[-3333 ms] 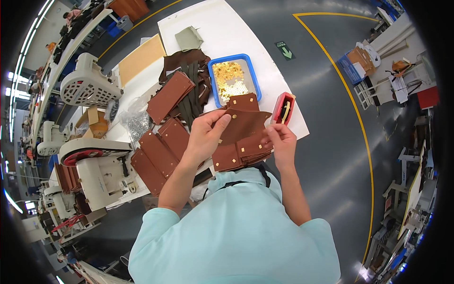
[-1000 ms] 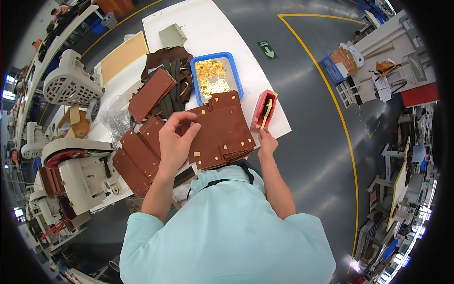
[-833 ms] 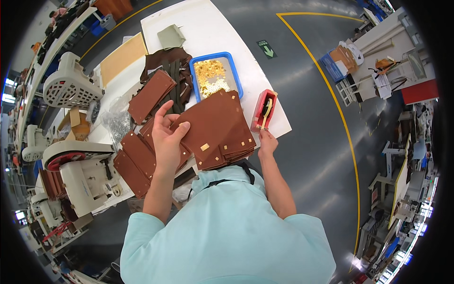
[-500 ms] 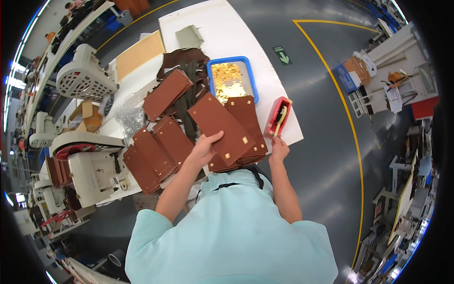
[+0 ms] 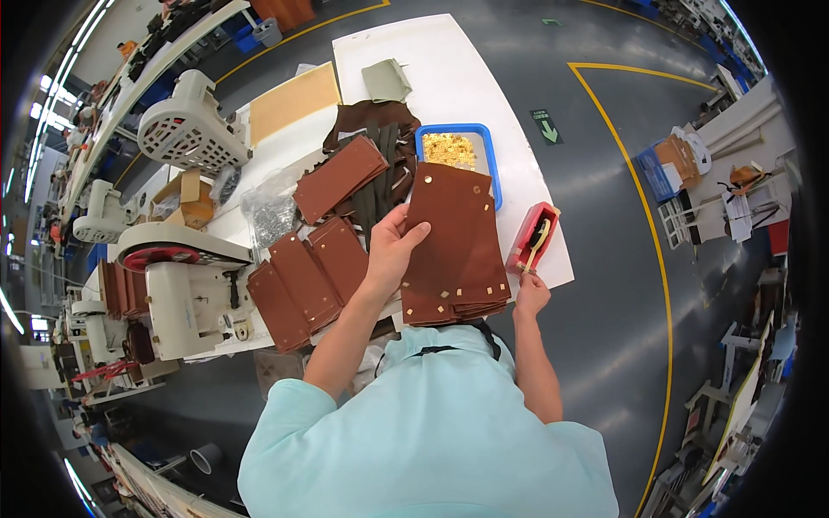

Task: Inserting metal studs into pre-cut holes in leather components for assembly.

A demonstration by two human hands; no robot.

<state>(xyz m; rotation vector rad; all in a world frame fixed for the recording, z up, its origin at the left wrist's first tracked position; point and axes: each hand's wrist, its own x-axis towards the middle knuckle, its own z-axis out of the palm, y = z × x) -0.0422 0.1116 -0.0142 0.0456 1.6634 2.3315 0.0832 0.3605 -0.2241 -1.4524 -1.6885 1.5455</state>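
Observation:
My left hand (image 5: 395,252) pinches the left edge of a brown leather panel (image 5: 449,224), thumb on top. The panel bears small gold squares near its corners and lies over or just above a stack of like panels (image 5: 475,309) at the table's near edge; whether it touches them I cannot tell. My right hand (image 5: 532,295) is closed at the near end of a red tape dispenser (image 5: 542,216), fingertips pinching the end of its tape (image 5: 535,250). Behind the panel stands a blue-rimmed tray (image 5: 494,164) of shiny gold pieces (image 5: 449,150), partly covered.
Further brown panels (image 5: 294,281) lie in stacks to the left, with another pile (image 5: 341,180) on dark strips (image 5: 373,188). A sewing machine (image 5: 186,302) stands at the left, near a clear plastic bag (image 5: 275,211) and a cardboard box (image 5: 192,203). A grey-green piece (image 5: 386,80) lies far back.
The panel in my left hand has turned from slanted to nearly straight and now lines up over the stack. My right hand stays at the tape dispenser. The whole view has shifted slightly.

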